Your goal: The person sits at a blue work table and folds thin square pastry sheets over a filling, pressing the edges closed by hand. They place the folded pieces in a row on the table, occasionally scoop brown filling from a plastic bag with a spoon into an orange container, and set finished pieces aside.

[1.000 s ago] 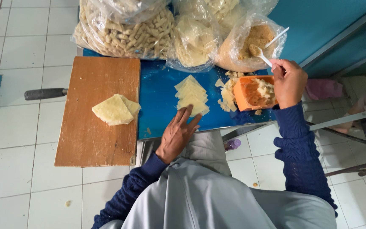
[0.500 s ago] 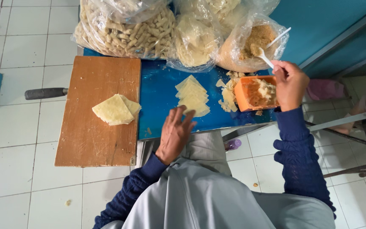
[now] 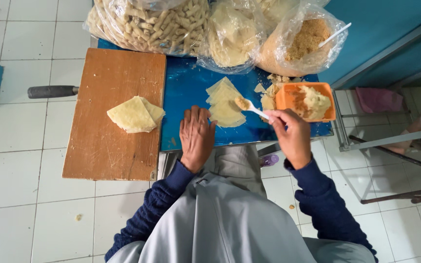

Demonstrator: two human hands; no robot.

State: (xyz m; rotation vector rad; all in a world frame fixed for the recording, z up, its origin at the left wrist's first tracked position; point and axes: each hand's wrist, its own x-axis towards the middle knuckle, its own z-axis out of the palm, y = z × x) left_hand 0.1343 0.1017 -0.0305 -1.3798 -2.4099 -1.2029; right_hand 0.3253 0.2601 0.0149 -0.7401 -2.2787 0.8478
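Nearest, two hands over the blue table (image 3: 186, 87). Left hand (image 3: 197, 139) open, palm down, fingers spread flat on the table edge, fingertips just short of the wrapper stack (image 3: 226, 103). Right hand (image 3: 292, 134) closed in a pinch on the handle of one white spoon (image 3: 252, 107), its bowl loaded with a small lump of pale filling, poised above the top wrapper.

Wrappers look thin, limp, easily torn: best lifted by a corner or slid flat. Count in this stack uncertain, several sheets at least. Filling looks soft and sticky, light.

Beside the spoon, one orange tub (image 3: 305, 101) of filling, scraps lying against its left side. Left, one wooden board (image 3: 115, 112) bearing one folded pile (image 3: 135, 114). Farthest, three plastic bags (image 3: 230, 31); a second white spoon (image 3: 334, 34) stands in the right one.
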